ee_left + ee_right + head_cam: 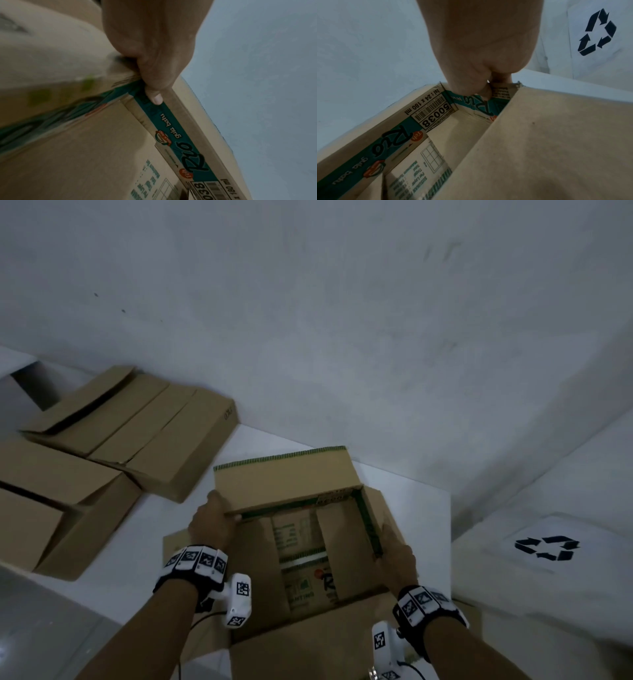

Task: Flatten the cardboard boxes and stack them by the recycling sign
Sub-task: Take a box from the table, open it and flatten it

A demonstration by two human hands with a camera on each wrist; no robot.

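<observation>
1. Left hand [209, 520] grips the open cardboard box [308, 542] at its left wall — thumb inside.
2. Right hand [397, 556] grips the right wall.
3. Box sits on the white counter [411, 501], near the recycling sign [547, 547].

Dim, bluish, wide-angle frames; perhaps motion blur.
</observation>
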